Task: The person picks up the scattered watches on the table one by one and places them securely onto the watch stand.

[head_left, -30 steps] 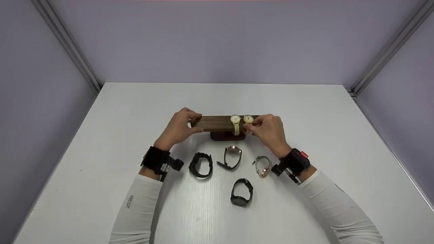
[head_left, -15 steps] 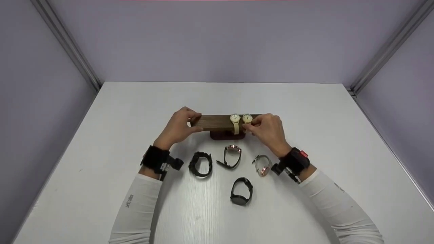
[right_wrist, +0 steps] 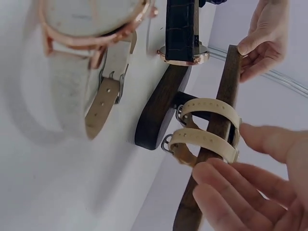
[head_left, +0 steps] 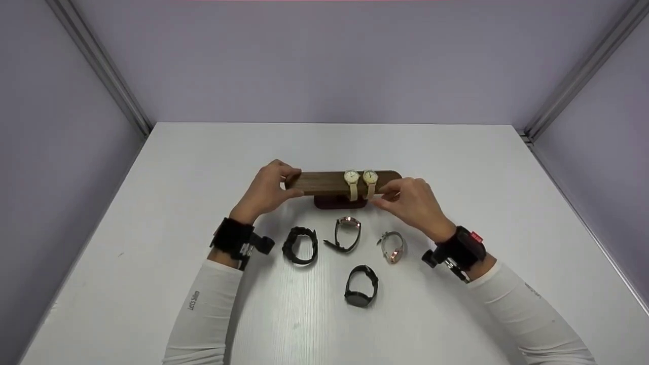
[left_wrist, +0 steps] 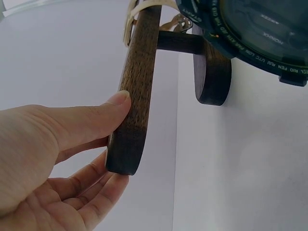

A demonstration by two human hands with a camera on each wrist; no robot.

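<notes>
The step in hand is judged to be the hanging of watches on a wooden stand (head_left: 329, 182), with the second cream watch (head_left: 370, 178) just seated beside the first cream watch (head_left: 352, 178). The stand's left end is gripped by the left hand (head_left: 266, 192), thumb on the front face and fingers curled behind, as the left wrist view shows (left_wrist: 62, 134). The right hand (head_left: 413, 203) is held loosely open at the bar's right end, fingers only slightly bent and nothing gripped; in the right wrist view its fingertips (right_wrist: 216, 178) lie close to the nearer strap, though contact cannot be told.

The next move is judged to call for one of the loose watches to be picked up with the right hand while the stand is steadied. Four are laid on the white table (head_left: 203, 162) at 6 o'clock from the stand: a black chunky watch (head_left: 300, 246) at 7 o'clock, a rose-gold watch with a black strap (head_left: 348, 234), a pale-strapped rose-gold watch (head_left: 393, 247) at 5 o'clock, and a black round watch (head_left: 361, 287) nearest the person.

The stand is a dark walnut-toned bar with rounded ends, carried on a short peg from a rounded base (left_wrist: 211, 77); both cream straps are buckled round the bar, right of its middle
</notes>
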